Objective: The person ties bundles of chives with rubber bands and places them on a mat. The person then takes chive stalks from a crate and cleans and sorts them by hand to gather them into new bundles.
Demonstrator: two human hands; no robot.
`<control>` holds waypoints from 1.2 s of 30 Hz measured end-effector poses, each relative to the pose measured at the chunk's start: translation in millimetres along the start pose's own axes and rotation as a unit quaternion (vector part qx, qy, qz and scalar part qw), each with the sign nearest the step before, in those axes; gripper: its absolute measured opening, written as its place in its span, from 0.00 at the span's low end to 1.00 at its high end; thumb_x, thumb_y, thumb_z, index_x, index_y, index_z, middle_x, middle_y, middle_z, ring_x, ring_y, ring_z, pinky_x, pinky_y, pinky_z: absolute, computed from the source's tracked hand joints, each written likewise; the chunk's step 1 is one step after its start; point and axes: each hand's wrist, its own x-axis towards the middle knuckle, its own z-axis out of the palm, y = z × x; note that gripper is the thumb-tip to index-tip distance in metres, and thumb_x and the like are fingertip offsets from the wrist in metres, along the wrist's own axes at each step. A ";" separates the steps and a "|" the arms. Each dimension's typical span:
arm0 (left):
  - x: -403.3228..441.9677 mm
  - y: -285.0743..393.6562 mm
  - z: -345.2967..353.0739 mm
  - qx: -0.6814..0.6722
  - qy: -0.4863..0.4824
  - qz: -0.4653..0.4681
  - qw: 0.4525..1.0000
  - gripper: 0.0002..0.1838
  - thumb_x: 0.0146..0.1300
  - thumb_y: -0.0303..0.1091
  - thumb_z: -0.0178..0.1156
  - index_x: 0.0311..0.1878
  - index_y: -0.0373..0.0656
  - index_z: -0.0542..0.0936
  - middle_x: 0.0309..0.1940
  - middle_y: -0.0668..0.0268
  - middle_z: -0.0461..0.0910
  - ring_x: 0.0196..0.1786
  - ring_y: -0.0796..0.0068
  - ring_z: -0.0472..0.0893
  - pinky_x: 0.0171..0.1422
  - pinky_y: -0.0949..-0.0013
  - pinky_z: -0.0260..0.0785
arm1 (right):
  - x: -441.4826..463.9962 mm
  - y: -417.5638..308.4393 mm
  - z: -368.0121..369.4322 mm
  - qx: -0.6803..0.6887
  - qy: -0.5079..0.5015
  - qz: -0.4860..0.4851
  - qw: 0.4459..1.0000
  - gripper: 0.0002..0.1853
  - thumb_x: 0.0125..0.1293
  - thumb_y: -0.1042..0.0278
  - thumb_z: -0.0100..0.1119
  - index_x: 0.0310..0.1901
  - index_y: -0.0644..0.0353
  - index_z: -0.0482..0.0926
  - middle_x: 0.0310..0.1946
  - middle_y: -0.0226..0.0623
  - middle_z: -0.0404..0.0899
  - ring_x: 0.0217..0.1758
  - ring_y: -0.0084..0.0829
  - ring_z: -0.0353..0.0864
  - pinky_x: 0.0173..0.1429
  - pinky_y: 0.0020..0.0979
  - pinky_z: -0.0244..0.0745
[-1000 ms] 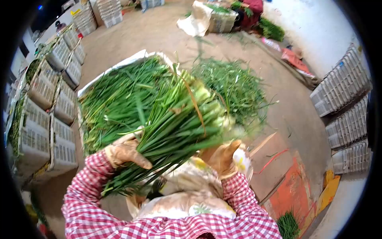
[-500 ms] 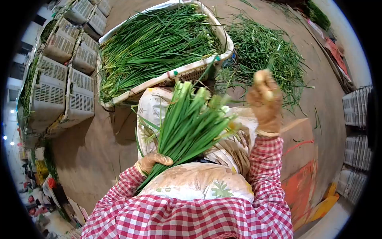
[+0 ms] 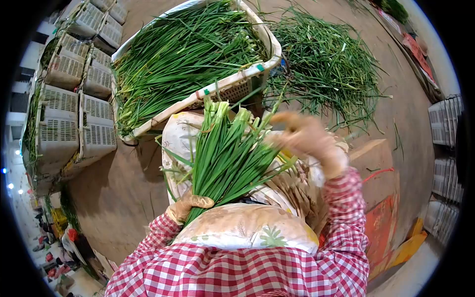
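My left hand [image 3: 192,205], in a dirty, tan-coloured glove, is closed around the leafy end of a bunch of green chives [image 3: 227,158]. The bunch fans out over my lap with its pale cut ends pointing away from me. To its right, my right hand [image 3: 311,138] is blurred by motion, its fingers apart and reaching toward the bunch's right edge. Nothing shows in that hand, though whether a fingertip touches a stalk I cannot tell. Beneath the bunch lies a stained, leaf-patterned white apron [image 3: 237,225] over my legs.
A big white plastic crate [image 3: 230,81] heaped with chives stands just ahead. Loose green leaves form a pile [image 3: 326,64] on the floor to its right. Stacked slatted crates [image 3: 57,123] line the left side; more crates [image 3: 445,183] stand far right. Flattened cardboard [image 3: 371,158] lies at right.
My right hand has moved left and down from beside the leaf pile toward the bunch, and its fingers have spread from a fist. My left hand keeps its hold. The view has shifted slightly.
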 end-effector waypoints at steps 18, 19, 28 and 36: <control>12.4 -44.2 -39.6 -0.177 -0.034 0.128 0.975 0.26 0.58 0.35 0.61 0.58 0.31 0.71 0.53 0.55 0.77 0.52 0.64 0.78 0.62 0.63 0.68 | 1.1 67.2 -94.4 -0.091 0.384 -0.026 0.918 0.31 0.60 0.68 0.62 0.64 0.62 0.63 0.60 0.42 0.69 0.50 0.30 0.78 0.57 0.31 0.73; 11.3 -40.0 -34.8 -0.178 -0.034 0.131 0.975 0.26 0.58 0.35 0.61 0.58 0.31 0.71 0.53 0.55 0.77 0.52 0.64 0.78 0.62 0.63 0.68 | 18.3 76.4 -74.8 -0.379 0.384 0.015 0.841 0.35 0.58 0.68 0.63 0.66 0.62 0.61 0.64 0.43 0.65 0.54 0.34 0.76 0.62 0.33 0.70; 11.0 -40.7 -40.1 -0.161 -0.032 0.145 0.976 0.19 0.56 0.28 0.59 0.51 0.29 0.75 0.50 0.55 0.78 0.50 0.66 0.79 0.62 0.64 0.68 | 0.2 5.0 31.9 -0.232 0.051 -0.238 0.942 0.21 0.54 0.60 0.66 0.52 0.49 0.78 0.47 0.29 0.79 0.55 0.32 0.72 0.60 0.42 0.61; 11.0 -30.3 -13.3 -0.199 -0.036 0.170 0.965 0.37 0.46 0.31 0.64 0.63 0.32 0.65 0.57 0.50 0.73 0.55 0.57 0.76 0.65 0.55 0.66 | 25.3 51.3 26.1 -0.137 -0.042 -0.321 0.936 0.05 0.56 0.63 0.59 0.36 0.47 0.79 0.27 0.28 0.78 0.37 0.30 0.80 0.61 0.44 0.63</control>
